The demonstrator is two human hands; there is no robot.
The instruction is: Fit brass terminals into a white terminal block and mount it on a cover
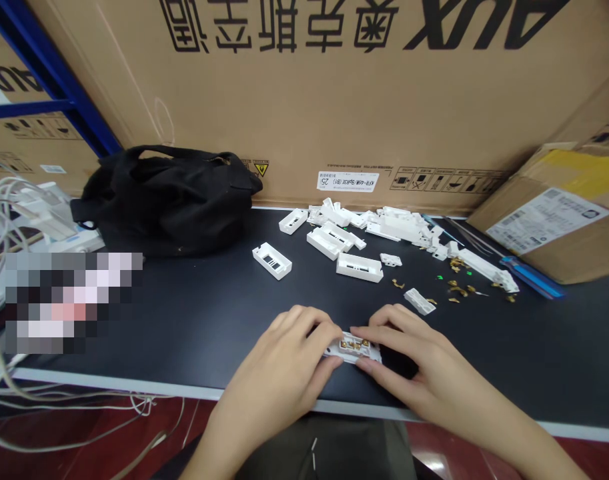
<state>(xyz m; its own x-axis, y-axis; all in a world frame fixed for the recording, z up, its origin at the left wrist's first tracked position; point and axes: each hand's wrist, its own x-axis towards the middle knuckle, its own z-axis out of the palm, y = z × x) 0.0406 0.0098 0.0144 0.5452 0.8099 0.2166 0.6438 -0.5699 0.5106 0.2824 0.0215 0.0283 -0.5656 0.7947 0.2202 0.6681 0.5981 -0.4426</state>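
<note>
I pinch the small white socket housing (pixel 353 348) by its ends, left hand (pixel 289 363) and right hand (pixel 409 357) closed on it; it looks light, rigid, with loose brass contacts.

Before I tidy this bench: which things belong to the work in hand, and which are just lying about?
In hand: white housing with brass contacts, held by left hand and right hand; spare white housings; loose brass clips.
Lying about: black bag; cardboard box; white cables.

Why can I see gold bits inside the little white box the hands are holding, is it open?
Open. The white box has no cover, so its gold metal pieces show between the left hand and right hand.
</note>
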